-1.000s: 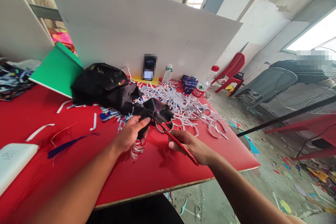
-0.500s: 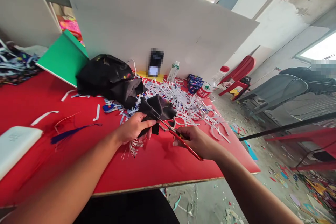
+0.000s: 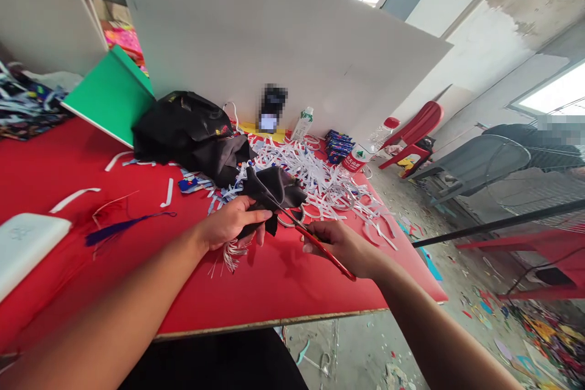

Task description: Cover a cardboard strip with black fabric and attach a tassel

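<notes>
A piece of black fabric is pinched between the thumb and fingers of my left hand, above the red tabletop. Pale threads hang below that hand. My right hand is closed around red-handled scissors, whose blades point up and left into the fabric beside my left thumb. Whether the blade tips are cutting the cloth or only touching it, I cannot tell. Behind the held piece lies a larger heap of black fabric.
White paper strips are scattered behind my hands. A red-labelled bottle, a small white bottle and a stack of blue packets stand farther back. On the left are a purple tassel, a white box-like object and a green board.
Both hands keep nearly the same place, with the fabric and scissors still held. The scissor blades look slightly closer together. The whole view has shifted a little.
</notes>
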Motion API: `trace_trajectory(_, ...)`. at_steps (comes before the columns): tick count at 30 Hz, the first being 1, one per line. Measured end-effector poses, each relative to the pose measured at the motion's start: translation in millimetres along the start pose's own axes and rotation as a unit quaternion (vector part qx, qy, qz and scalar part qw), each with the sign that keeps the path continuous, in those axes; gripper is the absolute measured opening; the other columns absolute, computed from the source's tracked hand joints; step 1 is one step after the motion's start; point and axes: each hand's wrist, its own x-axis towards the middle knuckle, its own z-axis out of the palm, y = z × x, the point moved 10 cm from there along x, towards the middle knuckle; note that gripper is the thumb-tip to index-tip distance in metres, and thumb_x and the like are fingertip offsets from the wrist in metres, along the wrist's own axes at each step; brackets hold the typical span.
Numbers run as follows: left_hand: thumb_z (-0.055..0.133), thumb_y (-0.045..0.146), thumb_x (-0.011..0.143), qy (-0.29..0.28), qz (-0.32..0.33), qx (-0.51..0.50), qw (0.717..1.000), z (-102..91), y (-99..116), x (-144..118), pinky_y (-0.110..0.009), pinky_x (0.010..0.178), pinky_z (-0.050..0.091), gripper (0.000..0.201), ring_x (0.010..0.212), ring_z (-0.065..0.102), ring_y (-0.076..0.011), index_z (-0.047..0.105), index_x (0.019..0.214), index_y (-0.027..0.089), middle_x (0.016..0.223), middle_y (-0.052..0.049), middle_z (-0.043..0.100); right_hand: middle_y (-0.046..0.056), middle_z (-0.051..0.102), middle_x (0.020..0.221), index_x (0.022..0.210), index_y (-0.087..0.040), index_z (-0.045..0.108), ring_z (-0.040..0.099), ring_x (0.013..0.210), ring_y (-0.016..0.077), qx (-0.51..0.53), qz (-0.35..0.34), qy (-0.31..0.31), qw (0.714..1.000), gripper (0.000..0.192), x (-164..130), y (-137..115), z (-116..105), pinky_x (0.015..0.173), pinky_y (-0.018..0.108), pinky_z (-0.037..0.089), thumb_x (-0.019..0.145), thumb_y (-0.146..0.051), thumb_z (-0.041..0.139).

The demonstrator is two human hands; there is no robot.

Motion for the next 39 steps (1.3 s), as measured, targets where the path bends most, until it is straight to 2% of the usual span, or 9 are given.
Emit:
trace_trajectory(5,0.086,0.049,0.083,-0.005,-0.004,-0.01,1.0,-0.4,-2.1,0.7,-0.022,0.035,0.033,0.037,0.034,0.047,-0.0093,0.066,0.077,0.018,0.064,-0.008,0.077,-0.003,0.053,0.071,0.085,-0.019,0.069,0.041,0.063,0.0131,0.0,0.024,-0.044,0.999,0.047,-1.9,4.9,4.5,0.057,0.028,0.031,0.087,-0.065,0.078)
trace_trajectory(9,0.09,0.049,0.078,-0.016,-0.007,-0.023,1.0,1.7,-5.8,2.9,-0.027,0.052,0.053,0.04,0.059,0.074,-0.022,0.072,0.091,0.016,0.08,-0.015,0.082,0.001,0.058,0.086,0.099,-0.019,0.071,0.048,0.075,0.0167,0.027,-0.028,-0.063,0.997,0.058,-4.7,-19.5,9.0,0.067,0.03,0.04,0.089,-0.075,0.07)
trace_trajectory(11,0.09,0.05,0.077,-0.022,-0.012,-0.027,0.999,2.8,-7.8,3.3,-0.031,0.058,0.057,0.043,0.07,0.078,-0.0267,0.077,0.098,0.015,0.084,-0.015,0.083,0.002,0.058,0.089,0.106,-0.019,0.071,0.05,0.08,0.0185,0.037,-0.048,-0.056,0.997,0.062,-2.4,-26.7,10.4,0.071,0.031,0.042,0.089,-0.078,0.067)
trace_trajectory(14,0.086,0.05,0.081,-0.024,-0.014,-0.021,0.999,2.2,-7.2,2.4,-0.026,0.049,0.049,0.039,0.053,0.069,-0.0201,0.081,0.094,0.013,0.062,-0.01,0.075,0.0,0.057,0.086,0.109,-0.019,0.071,0.047,0.077,0.0171,0.033,-0.04,-0.058,0.997,0.062,5.5,-24.9,15.6,0.069,0.03,0.039,0.086,-0.076,0.072)
trace_trajectory(17,0.077,0.055,0.089,-0.021,-0.013,-0.015,1.0,0.8,-4.2,1.6,-0.024,0.04,0.039,0.045,0.036,0.053,-0.0125,0.081,0.079,0.011,0.046,-0.006,0.063,-0.003,0.05,0.077,0.095,-0.018,0.068,0.039,0.069,0.0133,0.023,-0.015,-0.061,0.998,0.055,12.8,-18.3,17.1,0.061,0.028,0.032,0.083,-0.071,0.078)
trace_trajectory(20,0.076,0.057,0.09,-0.014,-0.012,-0.02,1.0,-0.8,-2.8,2.7,-0.024,0.036,0.037,0.045,0.035,0.055,-0.0129,0.079,0.083,0.012,0.056,-0.01,0.072,-0.006,0.043,0.07,0.086,-0.019,0.066,0.033,0.064,0.0115,0.001,-0.001,-0.056,0.998,0.051,14.4,-15.9,12.1,0.057,0.027,0.025,0.084,-0.068,0.078)
trace_trajectory(25,0.082,0.046,0.087,-0.002,-0.02,-0.026,0.999,-4.0,-7.2,5.6,-0.023,0.035,0.04,0.035,0.04,0.067,-0.0173,0.076,0.1,0.013,0.08,-0.015,0.083,-0.005,0.045,0.07,0.081,-0.02,0.065,0.035,0.064,0.0119,-0.043,0.032,-0.04,0.998,0.047,10.0,-12.1,1.7,0.056,0.028,0.027,0.083,-0.065,0.078)
trace_trajectory(35,0.068,0.037,0.097,-0.025,-0.049,-0.015,0.998,4.2,-6.4,1.5,-0.024,0.033,0.04,0.031,0.031,0.054,-0.014,0.075,0.088,0.009,0.056,-0.01,0.073,-0.005,0.042,0.065,0.076,-0.02,0.066,0.031,0.063,0.0126,-0.128,0.067,-0.023,0.989,0.051,9.7,-8.5,-1.8,0.056,0.03,0.025,0.078,-0.07,0.076)
trace_trajectory(39,0.065,0.037,0.099,-0.028,-0.05,-0.009,0.998,3.1,-7.2,0.9,-0.021,0.037,0.042,0.032,0.035,0.057,-0.0121,0.075,0.088,0.008,0.059,-0.011,0.075,-0.004,0.044,0.066,0.078,-0.02,0.065,0.034,0.064,0.013,-0.143,0.067,-0.033,0.987,0.053,10.4,-10.3,-2.0,0.057,0.031,0.027,0.078,-0.072,0.075)
